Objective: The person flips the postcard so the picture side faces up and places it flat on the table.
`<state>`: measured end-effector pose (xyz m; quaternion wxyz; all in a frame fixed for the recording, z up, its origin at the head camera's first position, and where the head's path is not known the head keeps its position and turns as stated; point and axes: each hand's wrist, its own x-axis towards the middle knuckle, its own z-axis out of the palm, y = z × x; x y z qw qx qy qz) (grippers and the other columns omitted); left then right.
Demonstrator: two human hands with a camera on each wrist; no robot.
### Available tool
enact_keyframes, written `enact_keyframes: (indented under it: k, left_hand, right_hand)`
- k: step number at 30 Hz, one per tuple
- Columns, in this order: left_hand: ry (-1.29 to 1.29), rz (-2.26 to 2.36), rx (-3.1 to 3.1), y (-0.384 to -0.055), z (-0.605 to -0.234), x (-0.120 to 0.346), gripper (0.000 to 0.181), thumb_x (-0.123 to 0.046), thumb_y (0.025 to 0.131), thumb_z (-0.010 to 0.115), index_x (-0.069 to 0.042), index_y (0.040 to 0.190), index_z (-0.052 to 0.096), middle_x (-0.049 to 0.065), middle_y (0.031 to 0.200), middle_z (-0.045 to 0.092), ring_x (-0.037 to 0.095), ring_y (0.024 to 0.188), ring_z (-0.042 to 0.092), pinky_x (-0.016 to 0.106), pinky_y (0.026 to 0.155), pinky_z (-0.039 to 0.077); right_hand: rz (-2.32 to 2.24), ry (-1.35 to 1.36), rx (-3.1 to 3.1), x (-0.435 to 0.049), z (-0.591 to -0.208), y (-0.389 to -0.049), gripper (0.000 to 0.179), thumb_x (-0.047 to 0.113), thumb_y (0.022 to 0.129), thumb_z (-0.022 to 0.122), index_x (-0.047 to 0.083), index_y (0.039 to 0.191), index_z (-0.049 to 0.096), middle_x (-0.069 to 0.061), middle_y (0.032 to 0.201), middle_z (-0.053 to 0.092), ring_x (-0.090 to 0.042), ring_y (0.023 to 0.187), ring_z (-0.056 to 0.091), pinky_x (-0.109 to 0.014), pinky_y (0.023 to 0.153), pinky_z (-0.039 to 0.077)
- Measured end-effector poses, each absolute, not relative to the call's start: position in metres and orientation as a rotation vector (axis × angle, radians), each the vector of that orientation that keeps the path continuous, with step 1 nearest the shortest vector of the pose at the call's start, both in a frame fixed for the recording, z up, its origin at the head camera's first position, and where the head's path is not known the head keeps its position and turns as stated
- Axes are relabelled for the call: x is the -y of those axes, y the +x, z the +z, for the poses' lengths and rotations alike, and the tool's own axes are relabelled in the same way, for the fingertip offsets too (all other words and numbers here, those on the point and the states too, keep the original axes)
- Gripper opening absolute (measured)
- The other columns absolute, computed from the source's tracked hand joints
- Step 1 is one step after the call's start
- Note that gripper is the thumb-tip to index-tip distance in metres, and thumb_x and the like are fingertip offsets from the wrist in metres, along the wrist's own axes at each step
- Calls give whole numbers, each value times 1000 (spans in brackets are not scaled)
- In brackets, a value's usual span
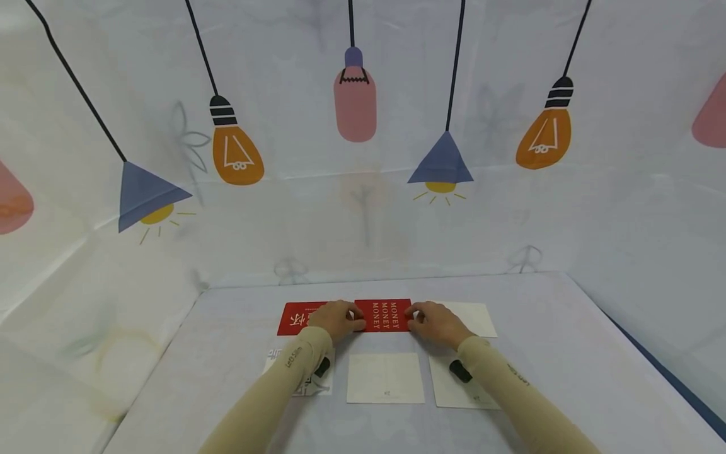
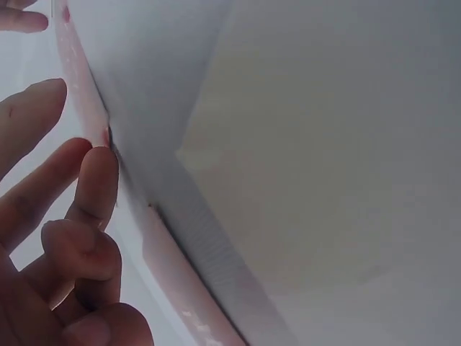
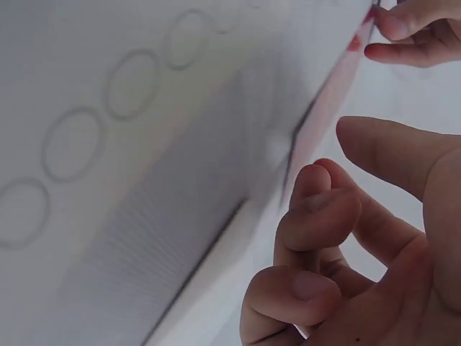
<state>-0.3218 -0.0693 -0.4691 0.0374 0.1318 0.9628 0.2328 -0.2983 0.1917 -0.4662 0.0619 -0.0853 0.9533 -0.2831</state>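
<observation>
MONEY card [image 1: 384, 315] among other cards [image 1: 386, 377]

head | red card [image 1: 295, 317], lower centre-left: part behind left hand [image 1: 337, 320] | white card [image 1: 452, 389], lower right: part behind sleeve [image 1: 513, 386] | pink lamp [image 1: 713, 118]: cut, right edge

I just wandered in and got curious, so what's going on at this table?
A person has both hands at a red card printed MONEY three times, in the middle of the back row: the left hand at its left edge, the right hand at its right. Another red card lies to the left and a pale card to the right. Nearer the person lie a patterned card, a plain pale one and another pale one partly under the right arm.
</observation>
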Motion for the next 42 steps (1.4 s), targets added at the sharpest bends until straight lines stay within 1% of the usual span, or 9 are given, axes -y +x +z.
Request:
enact_keyframes:
  k: [6,14,19,25,32,36,39,42]
  left_hand:
    - [366,777,-2949,-317,-462,69,31,-40,88,79,-22,113,75,-7,86,65,14,72,58,31,63,49]
    - [406,824,-2935,-309,-461,72,37,-41,87,79,-20,117,74,-8,86,62,15,73,57,31,62,47]
    - [464,807,-2943,-300,-459,77,38,-42,87,80,-21,117,74,-10,86,62,13,76,57,31,66,48]
    - [508,806,-2929,-283,-450,82,43,-42,85,81,-20,121,73,-9,89,63,14,81,58,33,70,50]
    - [543,760,-2915,-260,-449,87,56,-46,81,84,-22,129,68,-7,101,66,14,90,60,35,77,52]
    - [597,726,-2910,-249,-450,90,60,-47,78,86,-21,129,69,-4,104,66,16,94,61,38,79,54]
    - [604,713,-2888,-242,-450,91,64,-49,74,89,-21,128,70,-3,107,65,18,97,60,42,81,54]
    - [599,675,-2878,-235,-452,92,68,-51,70,90,-21,127,70,-1,109,63,18,97,58,44,82,54]
  right_hand:
    - [-953,-238,-2865,-194,-455,-293,28,22,97,69,14,124,68,2,95,64,-18,85,55,-39,77,49]
    - [-987,-300,-2869,-200,-455,-284,30,21,97,69,13,126,68,3,97,64,-17,84,55,-37,76,49]
    - [-1009,-368,-2868,-202,-453,-273,29,20,97,69,13,125,68,5,96,64,-16,84,56,-36,76,49]
    - [-1047,-441,-2844,-205,-453,-259,30,22,97,70,13,125,67,6,97,63,-14,81,56,-31,71,50]
    - [-1055,-542,-2825,-206,-452,-242,34,24,97,70,12,128,66,5,103,63,-13,81,54,-28,71,48]
    - [-1041,-554,-2850,-206,-453,-234,36,25,96,72,12,128,65,5,105,63,-13,80,53,-27,69,47]
    - [-1002,-548,-2875,-205,-456,-230,38,26,94,74,12,128,65,5,105,62,-13,80,52,-26,67,47]
    - [-978,-533,-2880,-203,-459,-225,41,29,92,76,13,129,65,5,106,61,-12,80,51,-25,66,47]
